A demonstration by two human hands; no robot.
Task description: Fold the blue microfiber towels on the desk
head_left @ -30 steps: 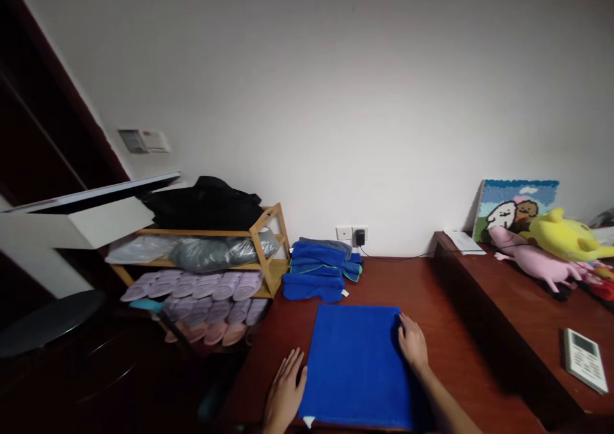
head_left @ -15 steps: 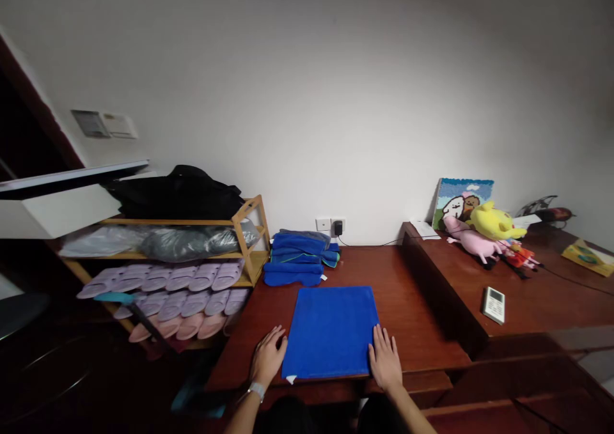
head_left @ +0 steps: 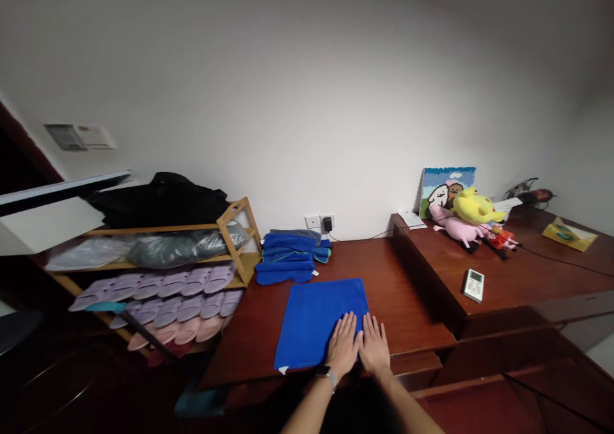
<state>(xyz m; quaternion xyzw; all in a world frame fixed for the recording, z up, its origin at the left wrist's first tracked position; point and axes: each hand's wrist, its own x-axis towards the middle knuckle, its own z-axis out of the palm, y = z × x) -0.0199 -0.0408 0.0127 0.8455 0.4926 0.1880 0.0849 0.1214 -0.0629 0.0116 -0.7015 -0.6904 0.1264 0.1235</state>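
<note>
A blue towel point(head_left: 307, 325) lies spread flat on the brown wooden desk point(head_left: 256, 332), with a small white tag at its near left corner. My left hand point(head_left: 344, 344) rests palm down on the right part of the towel, fingers stretched out. Close beside it, my right hand point(head_left: 375, 344) lies flat over the towel's right edge, fingers extended. Neither hand grips anything. Behind the towel sits a pile of folded blue towels point(head_left: 290, 258), some with green edging.
On the left stands a wooden rack point(head_left: 240, 242) with purple and pink slippers and a black bag point(head_left: 160, 201). The raised surface at right bears plush toys point(head_left: 472, 207), a white remote point(head_left: 473, 285) and a yellow box point(head_left: 569, 234). A black plug point(head_left: 327, 224) sits in the wall socket.
My left hand has moved right, from beside the towel's left edge to its right part, next to my right hand. The towel stays flat. The view has shifted slightly.
</note>
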